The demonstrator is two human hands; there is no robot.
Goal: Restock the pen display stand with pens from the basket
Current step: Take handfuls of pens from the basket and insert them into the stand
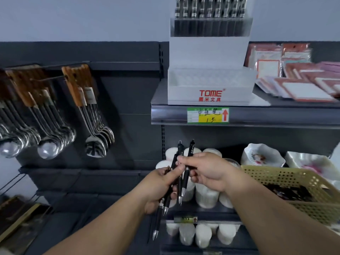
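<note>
Several black click pens point(158, 218): bunched in left hand point(158, 188), tips down.
Right hand point(207, 170): pinches one out, prob. for white tiered TOME stand point(209, 92), front tier bare.

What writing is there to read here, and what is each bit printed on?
"TOME", red, above "图米文具": front of the white pen display stand.
"中性笔" and "1.5", handwritten, by a red arrow: shelf-edge price label.
The lower shelf label and print on the pens: too blurred to read.

I read red "TOME" over "图米文具" on the pen display stand point(184, 94), and "中性笔" and "1.5" on the price tag point(207, 115) below it.
</note>
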